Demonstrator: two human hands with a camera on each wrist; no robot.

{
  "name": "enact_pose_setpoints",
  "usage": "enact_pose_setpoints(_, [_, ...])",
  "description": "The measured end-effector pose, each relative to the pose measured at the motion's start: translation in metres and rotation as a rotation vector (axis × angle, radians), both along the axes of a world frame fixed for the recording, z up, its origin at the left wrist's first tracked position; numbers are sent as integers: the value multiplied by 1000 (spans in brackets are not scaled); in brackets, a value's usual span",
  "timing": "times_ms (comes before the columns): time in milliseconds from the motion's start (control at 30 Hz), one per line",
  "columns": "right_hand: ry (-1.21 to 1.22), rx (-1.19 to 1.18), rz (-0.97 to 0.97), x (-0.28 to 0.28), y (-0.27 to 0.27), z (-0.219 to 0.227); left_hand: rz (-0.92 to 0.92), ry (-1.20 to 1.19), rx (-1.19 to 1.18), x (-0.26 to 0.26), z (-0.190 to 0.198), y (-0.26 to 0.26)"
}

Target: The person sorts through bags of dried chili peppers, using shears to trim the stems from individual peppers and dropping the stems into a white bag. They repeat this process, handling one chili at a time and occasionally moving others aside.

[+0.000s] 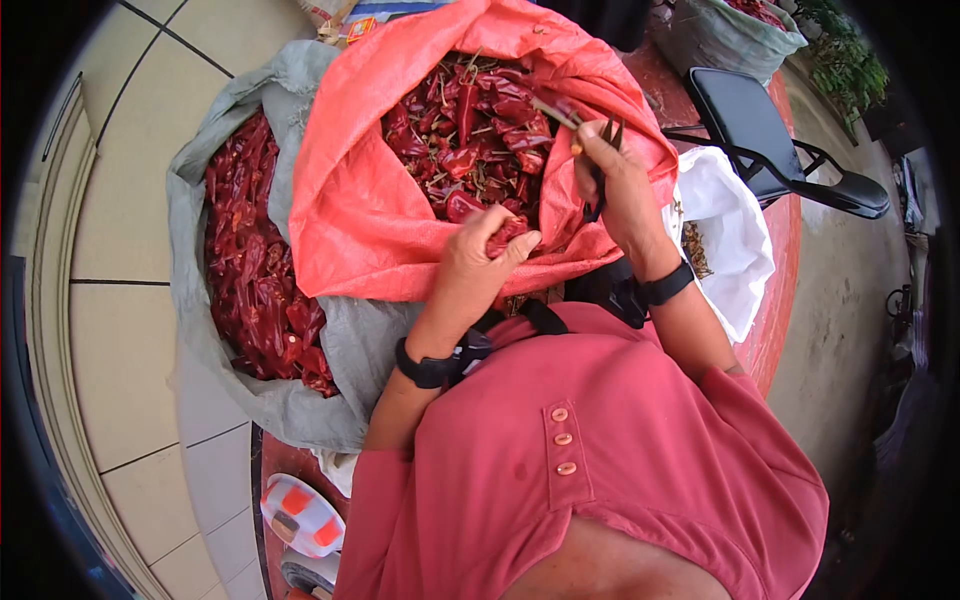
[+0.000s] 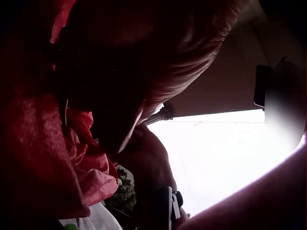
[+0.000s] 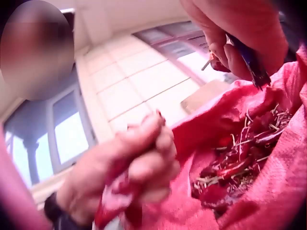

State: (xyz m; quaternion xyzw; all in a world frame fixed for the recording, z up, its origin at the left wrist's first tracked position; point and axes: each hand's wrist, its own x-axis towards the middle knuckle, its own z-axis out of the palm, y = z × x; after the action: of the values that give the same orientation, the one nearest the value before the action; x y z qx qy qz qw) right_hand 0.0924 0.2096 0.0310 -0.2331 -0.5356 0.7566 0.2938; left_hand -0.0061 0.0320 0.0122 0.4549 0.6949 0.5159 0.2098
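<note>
In the head view, dried red chilies (image 1: 480, 130) with stems fill an open pink-red woven sack (image 1: 350, 200). The left hand (image 1: 475, 260) curls its fingers round red chilies (image 1: 507, 236) over the sack's near edge. Over the sack's right side, the right hand (image 1: 620, 190) grips small dark scissors (image 1: 613, 135) in its palm, tips pointing away from the body. A blurred chili piece with a stem (image 1: 556, 112) is at its thumb and fingertips. The right wrist view shows the right hand (image 3: 244, 33) with the scissors (image 3: 249, 62) and the left hand (image 3: 134, 167) closed round chilies.
A grey sack (image 1: 190, 200) of red chilies stands at the left. To the right are a white bag (image 1: 735, 240) with stem bits, a black chair (image 1: 740, 110) and another filled sack (image 1: 720, 40). A white and orange container (image 1: 305, 515) lies at lower left.
</note>
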Motion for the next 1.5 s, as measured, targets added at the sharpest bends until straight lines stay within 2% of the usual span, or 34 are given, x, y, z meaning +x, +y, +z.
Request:
enact_pose_setpoints(67, [-122, 87, 118, 9, 2, 2, 134, 194, 70, -4, 14, -3])
enact_pose_setpoints(100, [-133, 221, 130, 8, 1, -1, 203, 292, 103, -5, 25, -4])
enact_pose_setpoints(133, [-141, 351, 138, 7, -1, -7, 196, 282, 79, -7, 31, -4])
enact_pose_setpoints(233, [-119, 690, 195, 8, -15, -9, 174, 653, 231, -17, 39, 6])
enact_pose_setpoints(267, [-151, 845, 214, 10, -16, -5, 167, 772, 155, -18, 41, 6])
enact_pose_setpoints(300, [-183, 1003, 233, 11, -18, 0, 103, 717, 118, -19, 38, 7])
enact_pose_setpoints(367, [-192, 947, 234, 13, -22, 5, -20, 604, 49, -19, 30, 8])
enact_pose_setpoints(400, [-184, 899, 226, 14, -24, 6, -5, 506, -57, -12, 35, 6])
enact_pose_setpoints(500, [-78, 832, 156, 11, -27, -3, 47, 205, -32, 0, 21, 9])
enact_pose_setpoints(533, [-28, 820, 127, 9, -30, -5, 65, 202, -27, 1, 17, 9])
enact_pose_setpoints(633, [-125, 215, 195, 15, -40, 6, 121, 142, -2, 3, 13, 11])
enact_pose_setpoints(700, [-108, 68, 250, 16, -44, 5, 159, 28, 23, 6, 14, 10])
enact_pose_setpoints(733, [-99, -5, 278, 15, -45, 3, 169, 51, 82, 6, 14, 11])
enact_pose_setpoints(800, [-73, 127, 206, 12, -48, -4, 187, 96, 200, 6, 12, 13])
enact_pose_setpoints(833, [-61, 193, 170, 11, -49, -7, 156, 94, 130, 5, 12, 13])
enact_pose_setpoints(900, [54, 868, -43, 4, -44, -10, 95, 89, -11, 2, 13, 10])
enact_pose_setpoints(933, [73, 1070, -74, 3, -44, -9, 90, 78, -15, 3, 14, 8])
enact_pose_setpoints(967, [99, 1266, -127, 3, -43, -9, 86, 67, -17, 4, 15, 7])
enact_pose_setpoints(1000, [84, 1327, -100, 6, -44, -6, 81, 56, -20, 4, 15, 6])
enact_pose_setpoints(1033, [67, 1387, -76, 9, -46, -4, 34, -61, -45, 2, 12, 4])
enact_pose_setpoints(1100, [63, 893, 24, 9, -57, -11, -61, -296, -94, -4, 5, 1])
enact_pose_setpoints(1233, [134, -82, 256, 9, -62, 10, -92, -306, -51, -2, 12, -7])
enact_pose_setpoints(1267, [-5, 27, 242, 8, -55, 3, -84, -285, -48, -3, 8, -7])
enact_pose_setpoints(1367, [-3, -225, 309, 4, -53, 2, -85, -282, -36, -7, -1, -9])
enact_pose_setpoints(1500, [78, -646, 594, 4, -33, -14, -137, -199, 11, -7, 1, -11])
